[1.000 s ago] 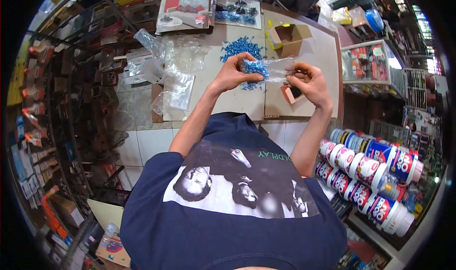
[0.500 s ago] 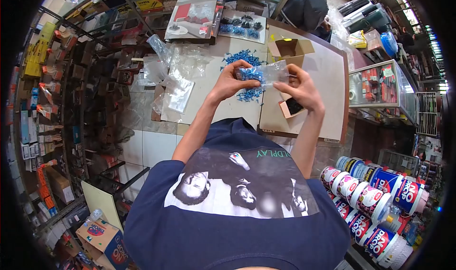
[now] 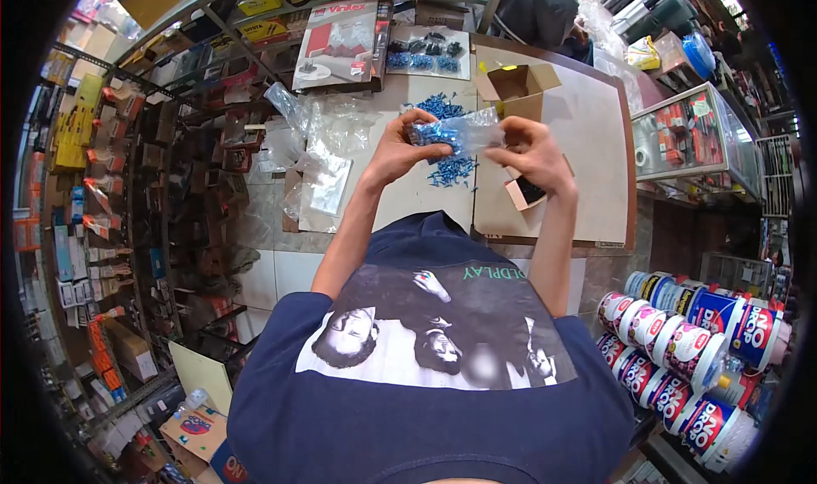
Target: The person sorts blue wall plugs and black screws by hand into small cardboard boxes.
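Observation:
Over the table, my left hand [image 3: 397, 150] grips the filled end of a small clear plastic bag [image 3: 477, 132] with blue screws inside, thumb below and fingers above. At the bag's other, flat end is my right hand [image 3: 538, 154], somewhat blurred, with its thumb and fingers closed on the plastic. Beneath the bag lies a loose pile of blue screws [image 3: 452, 172], partly hidden by the bag and my left hand. Just beyond my right hand stands an open cardboard box [image 3: 521, 101]. A smaller box holding dark pieces [image 3: 528, 192] sits below that hand.
Empty clear plastic bags [image 3: 328, 135] lie on the table's left. At the back are a Vinilex box [image 3: 339, 46] and a sheet with bagged screws and black parts [image 3: 428, 54]. A person [image 3: 536, 12] is beyond the table. Paint buckets [image 3: 681, 348] stand at right.
My right hand has shifted slightly and its fingers have curled in more at the bag's end. The bag stays between both hands. The whole view has turned a little.

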Demonstrator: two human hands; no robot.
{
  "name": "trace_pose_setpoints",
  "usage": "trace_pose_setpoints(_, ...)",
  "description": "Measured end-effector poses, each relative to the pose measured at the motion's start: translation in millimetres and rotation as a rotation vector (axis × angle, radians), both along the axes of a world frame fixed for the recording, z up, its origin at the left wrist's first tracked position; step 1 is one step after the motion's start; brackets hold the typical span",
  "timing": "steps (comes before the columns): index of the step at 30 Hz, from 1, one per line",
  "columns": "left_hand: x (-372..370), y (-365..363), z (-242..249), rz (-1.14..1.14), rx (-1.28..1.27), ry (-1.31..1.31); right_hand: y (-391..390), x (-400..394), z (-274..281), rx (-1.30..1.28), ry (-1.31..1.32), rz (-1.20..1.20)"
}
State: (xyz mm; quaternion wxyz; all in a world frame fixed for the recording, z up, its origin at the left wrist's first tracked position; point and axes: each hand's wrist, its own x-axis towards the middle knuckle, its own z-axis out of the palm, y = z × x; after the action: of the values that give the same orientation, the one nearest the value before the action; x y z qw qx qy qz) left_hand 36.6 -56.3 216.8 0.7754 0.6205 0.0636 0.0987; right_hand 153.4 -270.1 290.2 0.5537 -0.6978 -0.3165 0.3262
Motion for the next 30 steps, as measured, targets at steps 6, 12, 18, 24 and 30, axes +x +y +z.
trace_pose_setpoints(6, -5, 30, -14, 0.057, -0.008, 0.088, -50, 30, 20, 0.099, -0.053, -0.241)
trace_pose_setpoints(12, 6, 7, 0, -0.028, 0.009, 0.038, 18, -3, -13, -0.014, -0.066, -0.043)
trace_pose_setpoints(18, -1, 19, -14, -0.048, -0.015, 0.107, -2, 22, 25, 0.134, -0.120, -0.342)
trace_pose_setpoints(24, 0, 17, -21, -0.062, -0.374, 0.043, 18, -18, 39, 0.345, -0.333, -0.212)
trace_pose_setpoints(30, 5, 7, 3, -0.129, -0.393, -0.028, 58, -39, 24, 0.227, -0.746, -0.037)
